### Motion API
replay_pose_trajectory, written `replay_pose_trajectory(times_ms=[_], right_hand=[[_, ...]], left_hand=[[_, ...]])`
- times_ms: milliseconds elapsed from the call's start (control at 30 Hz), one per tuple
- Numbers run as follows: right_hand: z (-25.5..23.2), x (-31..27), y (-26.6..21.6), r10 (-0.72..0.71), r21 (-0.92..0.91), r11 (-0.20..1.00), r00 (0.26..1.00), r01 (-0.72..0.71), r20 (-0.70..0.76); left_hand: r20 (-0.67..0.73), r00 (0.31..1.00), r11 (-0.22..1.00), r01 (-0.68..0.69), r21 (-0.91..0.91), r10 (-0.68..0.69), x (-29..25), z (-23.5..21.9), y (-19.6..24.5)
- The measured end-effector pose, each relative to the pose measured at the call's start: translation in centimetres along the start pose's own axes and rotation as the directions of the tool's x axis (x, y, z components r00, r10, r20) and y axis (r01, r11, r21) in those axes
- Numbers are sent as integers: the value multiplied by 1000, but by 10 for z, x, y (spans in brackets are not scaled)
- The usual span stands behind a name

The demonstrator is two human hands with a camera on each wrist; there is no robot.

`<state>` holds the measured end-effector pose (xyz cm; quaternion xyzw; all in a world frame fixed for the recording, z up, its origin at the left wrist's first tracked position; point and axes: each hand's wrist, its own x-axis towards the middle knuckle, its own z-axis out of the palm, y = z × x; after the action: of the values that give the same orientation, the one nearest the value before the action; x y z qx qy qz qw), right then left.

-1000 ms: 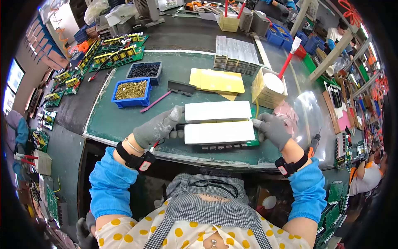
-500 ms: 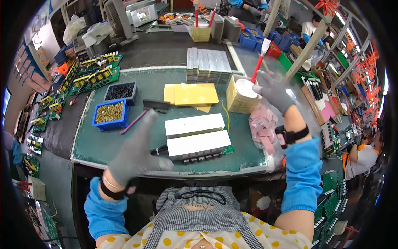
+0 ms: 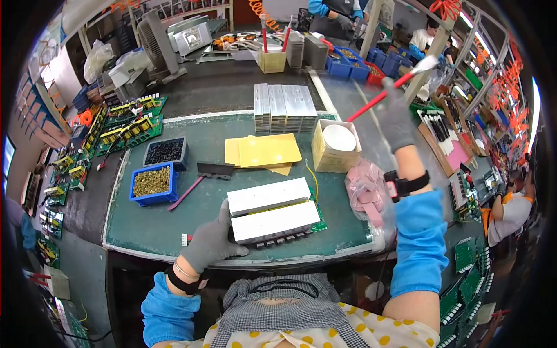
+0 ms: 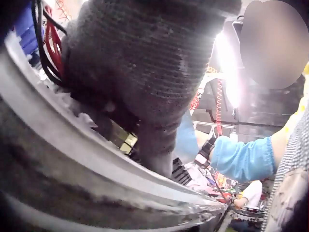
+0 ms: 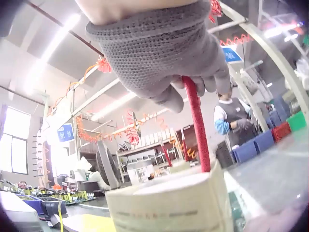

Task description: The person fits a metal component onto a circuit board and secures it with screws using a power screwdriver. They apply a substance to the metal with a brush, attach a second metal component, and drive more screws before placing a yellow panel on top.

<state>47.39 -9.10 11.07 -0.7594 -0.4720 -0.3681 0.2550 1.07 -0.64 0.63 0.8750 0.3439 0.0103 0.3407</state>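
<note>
My gloved right hand is raised at the right and grips a red-handled brush with a whitish flat end, slanted up to the right. In the right wrist view the red handle runs down from the fingers to the white-filled tub. That tub sits in a pale yellow box. My gloved left hand lies at the near left corner of a green circuit board, thumb and fingers spread along its edges. Two long white-topped bars stand on that board.
Left on the green mat are a blue bin of brass-coloured screws, a bin of black parts and a purple-handled scraper. Yellow sheets and stacked metal plates lie farther back. A pink bag lies right of the box.
My right hand has left the board, reached to the tub and taken hold of the brush, now tilted rightward. My left hand lifted away from the board's left end, then came back to it.
</note>
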Motion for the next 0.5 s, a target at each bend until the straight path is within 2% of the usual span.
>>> replay_pose_trajectory(times_ms=[33,133,167,267,300,367,400,433,500], right_hand=[[-26,7,-3,-46,-28,999,991,43,-125],[-67,6,5,67,367,930,993,-29,-93],[-82,2,4,118,527,838,989,-145,85],[-92,-22,-5,-1,760,617,966,-201,257],[-92,-29,-10,-5,788,554,946,-268,325],[-83,-43,-13,-75,738,651,953,-176,293],[-83,-48,-20,-109,707,695,953,-129,281],[-89,-52,-29,-68,686,684,915,-248,398],[-86,-52,-41,-85,644,701,861,-306,502]], left_hand=[[-1,1000,999,-26,-25,26,1,-1,-3],[20,998,996,-54,-74,56,5,-5,-4],[32,998,995,-55,-84,58,7,-7,-4],[34,990,955,-122,-270,137,11,-9,-8],[37,991,943,-109,-315,127,10,-10,-5],[41,993,912,-82,-403,107,7,-13,2],[48,990,858,-91,-506,133,6,-15,3],[53,986,792,-96,-603,160,5,-16,4],[60,981,650,-78,-756,187,5,-16,2]])
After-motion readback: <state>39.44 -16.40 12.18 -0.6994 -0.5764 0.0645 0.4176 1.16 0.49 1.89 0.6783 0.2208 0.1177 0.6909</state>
